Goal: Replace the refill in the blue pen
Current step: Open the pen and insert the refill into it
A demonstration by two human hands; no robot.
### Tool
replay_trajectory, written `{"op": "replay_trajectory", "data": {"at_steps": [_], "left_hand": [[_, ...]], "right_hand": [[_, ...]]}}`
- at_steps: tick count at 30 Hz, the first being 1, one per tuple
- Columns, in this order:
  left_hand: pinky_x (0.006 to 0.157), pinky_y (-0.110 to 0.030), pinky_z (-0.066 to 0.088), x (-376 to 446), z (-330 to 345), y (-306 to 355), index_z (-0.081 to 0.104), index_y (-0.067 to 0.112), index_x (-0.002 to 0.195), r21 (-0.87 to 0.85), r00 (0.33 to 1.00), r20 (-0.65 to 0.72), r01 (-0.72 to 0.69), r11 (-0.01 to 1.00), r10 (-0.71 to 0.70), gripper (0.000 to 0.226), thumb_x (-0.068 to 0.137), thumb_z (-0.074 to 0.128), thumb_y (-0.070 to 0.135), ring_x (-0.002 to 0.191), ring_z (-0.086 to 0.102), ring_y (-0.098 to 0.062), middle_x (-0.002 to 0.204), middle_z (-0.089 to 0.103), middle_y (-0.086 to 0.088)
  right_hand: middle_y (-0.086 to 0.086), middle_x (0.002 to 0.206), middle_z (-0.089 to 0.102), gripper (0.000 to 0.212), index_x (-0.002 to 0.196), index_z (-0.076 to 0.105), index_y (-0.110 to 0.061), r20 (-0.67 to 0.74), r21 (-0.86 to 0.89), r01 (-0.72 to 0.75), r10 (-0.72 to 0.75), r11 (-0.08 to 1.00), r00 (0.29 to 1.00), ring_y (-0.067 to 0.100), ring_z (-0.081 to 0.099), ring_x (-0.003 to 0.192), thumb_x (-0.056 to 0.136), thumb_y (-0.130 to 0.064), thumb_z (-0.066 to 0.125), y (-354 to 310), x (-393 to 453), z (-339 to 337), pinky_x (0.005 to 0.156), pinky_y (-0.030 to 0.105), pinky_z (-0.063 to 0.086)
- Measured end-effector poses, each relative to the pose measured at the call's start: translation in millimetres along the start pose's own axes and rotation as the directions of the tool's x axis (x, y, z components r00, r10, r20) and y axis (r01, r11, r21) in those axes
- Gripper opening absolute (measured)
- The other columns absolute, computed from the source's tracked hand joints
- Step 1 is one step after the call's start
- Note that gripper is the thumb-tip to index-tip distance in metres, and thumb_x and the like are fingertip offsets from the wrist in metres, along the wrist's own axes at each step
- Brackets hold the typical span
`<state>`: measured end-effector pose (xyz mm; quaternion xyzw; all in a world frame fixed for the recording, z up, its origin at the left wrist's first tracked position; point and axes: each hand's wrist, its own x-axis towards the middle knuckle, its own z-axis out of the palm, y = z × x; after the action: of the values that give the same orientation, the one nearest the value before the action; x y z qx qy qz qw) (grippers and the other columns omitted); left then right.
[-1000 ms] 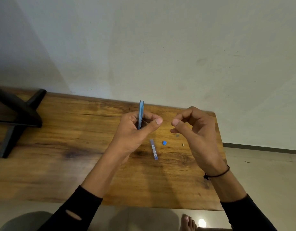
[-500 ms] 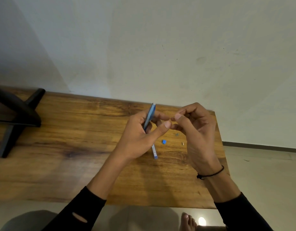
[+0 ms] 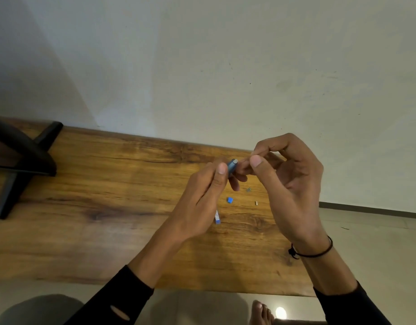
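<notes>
Wooden table against a pale wall.
My left hand grips the blue pen, open end up; my right hand pinches shut beside it, contents indiscernible.

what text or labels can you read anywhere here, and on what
Nothing here can be read.
Blue-and-white piece on the wooden table, partly hidden by the left hand: dark print on its white label, too small and blurred to read.
Blue pen barrel in the left hand: no print visible.
Small blue piece on the table: no markings visible.
</notes>
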<state>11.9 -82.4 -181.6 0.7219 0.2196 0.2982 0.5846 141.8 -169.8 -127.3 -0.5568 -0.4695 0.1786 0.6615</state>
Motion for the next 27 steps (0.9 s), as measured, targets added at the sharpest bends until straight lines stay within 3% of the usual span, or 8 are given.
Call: {"op": "replay_trajectory", "data": {"at_steps": [4,7,13,17,21,24,27], "left_hand": [[0.081,-0.004,0.042,-4,8,5,0.06,0.047,0.095,-0.119,0.999,-0.006,0.035,0.992,-0.036,0.052,0.119,0.023,0.019,0.084,0.061,0.01,0.086,0.065,0.034],[0.079,-0.009,0.042,-6,16,2,0.062,0.048,0.089,-0.157,0.995,0.023,0.104,0.982,-0.101,0.054,0.119,0.021,0.028,0.08,0.056,0.007,0.082,0.063,0.032],[0.08,-0.006,0.044,-7,21,6,0.062,0.061,0.091,-0.207,0.988,0.049,0.157,0.966,-0.15,0.052,0.117,0.021,0.045,0.08,0.057,0.012,0.083,0.064,0.034],[0.085,-0.003,0.044,-7,20,4,0.06,0.064,0.093,-0.225,0.986,0.05,0.165,0.96,-0.157,0.059,0.119,0.021,0.029,0.086,0.061,0.016,0.085,0.064,0.038],[0.083,-0.001,0.043,-8,21,8,0.06,0.063,0.092,-0.245,0.988,0.052,0.151,0.958,-0.143,0.048,0.115,0.023,0.042,0.084,0.061,0.016,0.084,0.063,0.038],[0.083,-0.001,0.043,-8,21,5,0.059,0.063,0.092,-0.265,0.988,0.044,0.153,0.952,-0.146,0.054,0.119,0.023,0.032,0.086,0.061,0.016,0.085,0.064,0.038],[0.084,-0.001,0.043,-8,21,2,0.059,0.063,0.092,-0.284,0.986,0.051,0.164,0.944,-0.157,0.059,0.118,0.022,0.025,0.086,0.061,0.017,0.086,0.064,0.037]], "right_hand": [[0.017,0.077,0.072,0.006,0.096,0.059,0.003,0.032,-0.037,-0.024,0.025,0.999,0.999,0.044,0.071,0.061,0.1,0.006,0.061,-6,3,-3,0.052,0.049,0.059],[0.004,0.077,0.068,0.008,0.094,0.06,-0.001,0.044,-0.146,-0.011,0.017,0.989,0.999,0.04,0.071,0.057,0.1,0.003,0.061,-9,6,-5,0.05,0.053,0.058],[0.01,0.087,0.065,0.006,0.091,0.061,-0.003,0.064,-0.254,0.02,-0.004,0.967,0.998,0.031,0.071,0.056,0.096,-0.001,0.061,-14,8,-5,0.054,0.045,0.06],[0.005,0.087,0.069,0.004,0.092,0.063,-0.009,0.069,-0.305,0.014,0.007,0.952,0.998,0.026,0.073,0.057,0.096,-0.009,0.063,-15,8,-5,0.059,0.037,0.063],[0.001,0.082,0.069,0.006,0.093,0.064,-0.005,0.067,-0.333,-0.006,0.03,0.943,0.997,0.024,0.074,0.059,0.097,-0.007,0.067,-12,8,-7,0.06,0.028,0.06],[0.002,0.083,0.069,0.007,0.089,0.065,-0.005,0.063,-0.36,-0.016,0.041,0.933,0.997,0.018,0.073,0.067,0.093,-0.004,0.071,-13,7,-5,0.061,0.019,0.055],[0.011,0.085,0.069,0.009,0.088,0.066,-0.009,0.068,-0.342,-0.044,0.071,0.939,0.995,0.02,0.073,0.067,0.091,-0.005,0.073,-14,6,-4,0.062,0.025,0.057]]}}
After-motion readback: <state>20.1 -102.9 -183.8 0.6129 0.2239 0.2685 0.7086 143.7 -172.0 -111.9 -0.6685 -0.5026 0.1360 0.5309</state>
